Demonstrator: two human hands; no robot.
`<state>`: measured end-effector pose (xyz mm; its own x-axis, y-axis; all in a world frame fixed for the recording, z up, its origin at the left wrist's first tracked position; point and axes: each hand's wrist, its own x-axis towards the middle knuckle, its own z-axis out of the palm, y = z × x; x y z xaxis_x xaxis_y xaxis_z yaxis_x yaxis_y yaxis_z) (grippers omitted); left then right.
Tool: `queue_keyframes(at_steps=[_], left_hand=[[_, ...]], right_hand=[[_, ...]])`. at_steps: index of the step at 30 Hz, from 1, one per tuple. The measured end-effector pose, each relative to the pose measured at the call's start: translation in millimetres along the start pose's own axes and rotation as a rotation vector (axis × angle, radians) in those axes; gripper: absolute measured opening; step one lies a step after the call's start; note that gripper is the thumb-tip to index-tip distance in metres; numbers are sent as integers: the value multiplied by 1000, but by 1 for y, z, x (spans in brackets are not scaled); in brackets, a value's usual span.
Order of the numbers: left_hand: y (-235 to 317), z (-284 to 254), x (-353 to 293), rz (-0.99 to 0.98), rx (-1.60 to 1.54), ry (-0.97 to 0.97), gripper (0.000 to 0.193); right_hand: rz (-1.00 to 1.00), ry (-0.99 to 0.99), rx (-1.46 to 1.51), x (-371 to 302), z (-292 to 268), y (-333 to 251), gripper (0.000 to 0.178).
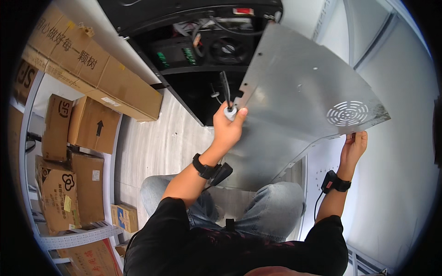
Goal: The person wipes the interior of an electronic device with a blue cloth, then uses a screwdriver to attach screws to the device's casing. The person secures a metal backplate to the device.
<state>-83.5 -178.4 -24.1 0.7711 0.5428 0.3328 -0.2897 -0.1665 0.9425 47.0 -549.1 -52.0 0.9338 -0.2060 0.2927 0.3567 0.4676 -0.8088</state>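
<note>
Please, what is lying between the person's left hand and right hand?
In the head view, a grey metal panel spans the stretch between the left hand and the right hand.

Pale wood-grain floor [142,138] surrounds you, meeting a light metal rack [76,238] on your left that carries brown cartons [87,124]. A long carton [124,87] lies near the rack's far edge. Ahead of you is white wall [301,16]; a smooth white surface [405,147] at your right catches soft light.

Head-worn fisheye, facing steeply downward
</note>
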Motion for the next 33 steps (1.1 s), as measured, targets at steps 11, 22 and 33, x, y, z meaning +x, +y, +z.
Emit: queue_keyframes(at_steps=[11, 22, 33], left_hand=[[-20, -145, 16, -84, -138, 185, 21], [-58, -183, 37, -147, -127, 235, 23], [-65, -182, 45, -192, -161, 198, 18]], right_hand=[[125, -433, 207, -45, 191, -44, 20], [-28, -209, -305, -88, 247, 27, 7], [18, 91, -366, -74, 300, 38, 14]])
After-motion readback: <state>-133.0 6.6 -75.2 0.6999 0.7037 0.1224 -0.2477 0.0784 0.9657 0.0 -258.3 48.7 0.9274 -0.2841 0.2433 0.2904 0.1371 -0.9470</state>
